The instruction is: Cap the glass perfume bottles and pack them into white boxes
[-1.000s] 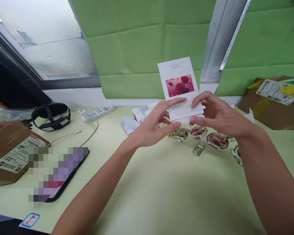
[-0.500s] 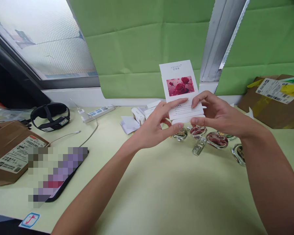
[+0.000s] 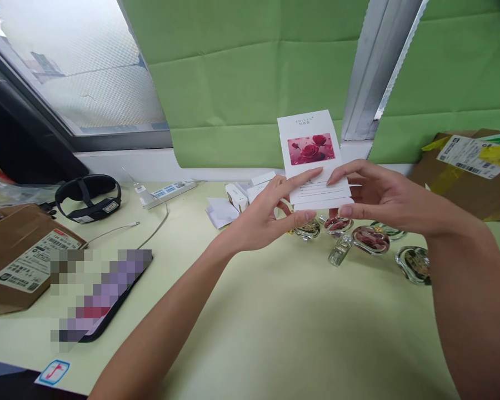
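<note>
A flat white paper box (image 3: 310, 147) printed with red roses and lines of text is held up above the table, tilted slightly. My left hand (image 3: 260, 216) grips its lower left, index finger across the front and thumb at the bottom edge. At the lower right, my right hand (image 3: 387, 194) pinches it with fingertips on the front and thumb below. Part of the lower box is covered by my fingers. Beneath the hands lie several shiny silver-rimmed oval pieces, such as a red-patterned one (image 3: 370, 240), and a small clear-looking piece (image 3: 339, 250).
White boxes and papers (image 3: 236, 199) lie behind my left hand. A power strip (image 3: 170, 193), black headset strap (image 3: 87, 200), phone (image 3: 120, 294) and cardboard box (image 3: 25, 261) are on the left. Another taped carton (image 3: 450, 189) stands at the back right.
The paper box has shifted slightly right and down in view. My right hand has slid a little to the right, while the left hand is almost unchanged.
</note>
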`<state>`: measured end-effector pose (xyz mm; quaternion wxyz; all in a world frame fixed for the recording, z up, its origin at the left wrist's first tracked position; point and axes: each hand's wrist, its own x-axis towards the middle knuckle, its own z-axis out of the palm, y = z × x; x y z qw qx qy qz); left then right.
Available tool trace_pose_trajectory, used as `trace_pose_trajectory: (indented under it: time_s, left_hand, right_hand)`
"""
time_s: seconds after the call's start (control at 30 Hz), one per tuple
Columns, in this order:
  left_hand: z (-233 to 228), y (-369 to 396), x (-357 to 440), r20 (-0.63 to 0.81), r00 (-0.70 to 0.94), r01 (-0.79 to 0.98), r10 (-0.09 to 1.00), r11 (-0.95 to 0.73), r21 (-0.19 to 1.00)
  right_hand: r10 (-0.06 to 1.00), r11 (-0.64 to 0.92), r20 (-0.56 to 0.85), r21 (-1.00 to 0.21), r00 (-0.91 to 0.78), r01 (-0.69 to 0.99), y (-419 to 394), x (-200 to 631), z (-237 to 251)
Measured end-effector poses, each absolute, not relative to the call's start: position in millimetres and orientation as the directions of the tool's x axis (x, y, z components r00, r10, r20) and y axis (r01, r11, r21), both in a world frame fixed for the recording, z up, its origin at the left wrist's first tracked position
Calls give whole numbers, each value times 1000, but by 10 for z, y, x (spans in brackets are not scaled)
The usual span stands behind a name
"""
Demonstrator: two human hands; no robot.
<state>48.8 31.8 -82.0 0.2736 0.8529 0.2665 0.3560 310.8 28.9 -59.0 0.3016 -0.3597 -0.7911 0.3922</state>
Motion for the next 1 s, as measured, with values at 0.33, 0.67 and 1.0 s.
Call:
trace_pose_trajectory:
  time_s: [0.33,0.67,1.0]
  left_hand:
    - [-849,309,555,506,545,268,669,-710,651]
    - [-873,318,558,517,511,278,686,-702,656]
    - [-865,322,572,562,480,293,674,-727,621]
  right_hand:
    - [816,410,226,-875,-533,256,302,3047,-609]
    - [788,452,258,-859,-559,240,336,3059,-644]
    - [777,492,294,-836,-557,244,355,2997,-667]
